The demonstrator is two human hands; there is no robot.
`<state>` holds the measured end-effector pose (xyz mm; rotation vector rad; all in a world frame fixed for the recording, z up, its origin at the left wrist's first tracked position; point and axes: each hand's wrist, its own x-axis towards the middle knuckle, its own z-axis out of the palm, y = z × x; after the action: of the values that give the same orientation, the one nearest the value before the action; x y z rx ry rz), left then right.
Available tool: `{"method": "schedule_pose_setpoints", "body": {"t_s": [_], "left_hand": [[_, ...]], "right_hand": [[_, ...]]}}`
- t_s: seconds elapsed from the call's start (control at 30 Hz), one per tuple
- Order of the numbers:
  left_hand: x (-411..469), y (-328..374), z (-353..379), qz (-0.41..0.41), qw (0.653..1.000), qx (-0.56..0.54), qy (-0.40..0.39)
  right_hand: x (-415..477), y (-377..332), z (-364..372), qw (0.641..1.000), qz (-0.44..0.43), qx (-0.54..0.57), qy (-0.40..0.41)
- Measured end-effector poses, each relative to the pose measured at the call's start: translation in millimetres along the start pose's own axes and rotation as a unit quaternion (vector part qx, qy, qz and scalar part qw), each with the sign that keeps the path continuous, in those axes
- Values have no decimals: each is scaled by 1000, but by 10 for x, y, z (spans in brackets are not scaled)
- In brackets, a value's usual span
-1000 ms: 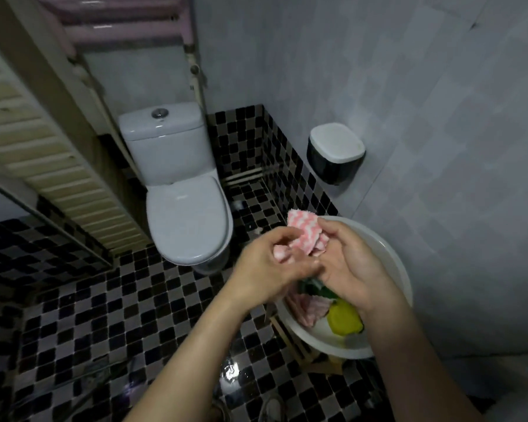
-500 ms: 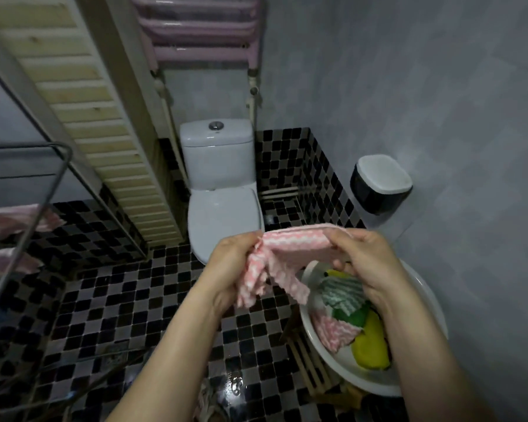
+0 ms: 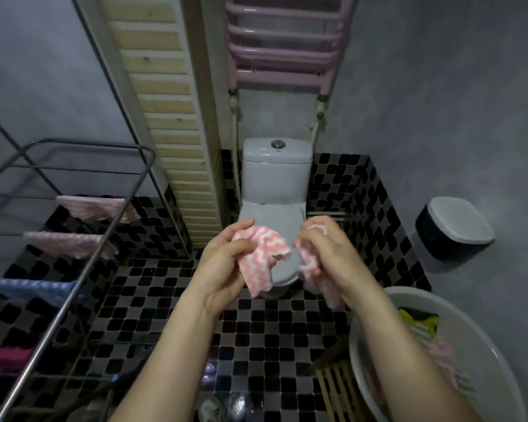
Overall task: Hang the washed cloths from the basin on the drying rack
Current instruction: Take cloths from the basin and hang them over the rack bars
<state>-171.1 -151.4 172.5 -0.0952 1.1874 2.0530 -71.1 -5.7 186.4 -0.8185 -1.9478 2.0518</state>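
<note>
A pink-and-white striped cloth (image 3: 264, 257) hangs bunched between my two hands in front of the toilet. My left hand (image 3: 226, 263) grips its left part and my right hand (image 3: 326, 257) grips its right part. The white basin (image 3: 378, 354) sits at the lower right with yellow, green and pink cloths (image 3: 433, 339) inside, partly hidden by my right forearm. The metal drying rack (image 3: 83, 269) stands at the left. Two pink cloths (image 3: 95, 208), a blue one (image 3: 22, 287) and a magenta one (image 3: 6, 354) hang on its bars.
A white toilet (image 3: 276, 184) stands straight ahead with a pink towel radiator (image 3: 282, 47) above it. A black bin with a white lid (image 3: 453, 229) is on the right wall. A slatted wooden door (image 3: 168, 108) is left of the toilet. A wooden stool (image 3: 336, 385) is beside the basin.
The view has swung left and up, bringing the drying rack into sight. My hands have lifted the pink striped cloth away from the basin and moved it left, pulling it apart.
</note>
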Motion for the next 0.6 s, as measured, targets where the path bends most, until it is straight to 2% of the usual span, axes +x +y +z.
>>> {"method": "schedule_pose_setpoints", "body": {"t_s": [0.07,0.1,0.2,0.27,0.33,0.43,0.5,0.57,0.6], "left_hand": [[27,122,-40,26,999,21,-16],[73,195,-83,43,998,31,-21],[155,337,-256,95,988,118,13],[241,454,-439,159,957,233,71],[347,620,-652,205,922,303,124],[468,843,-884,242,898,320,180],[481,983,-1013,304,868,336,202],[451,1145,-1075,341,860,351,147],[446,1214,-1093,324,865,368,104]], "right_hand": [[98,57,210,994,-15,-73,-84],[166,63,347,991,-34,-82,-101],[347,42,601,995,-71,-54,-43],[499,-33,704,994,-80,-59,-35],[656,-148,882,992,-76,-84,-50],[810,-295,1174,994,-62,-74,-59],[901,-339,1378,996,-47,-41,-68],[994,-408,1601,993,-66,-57,-77],[1047,-454,1720,990,-82,-72,-87]]}}
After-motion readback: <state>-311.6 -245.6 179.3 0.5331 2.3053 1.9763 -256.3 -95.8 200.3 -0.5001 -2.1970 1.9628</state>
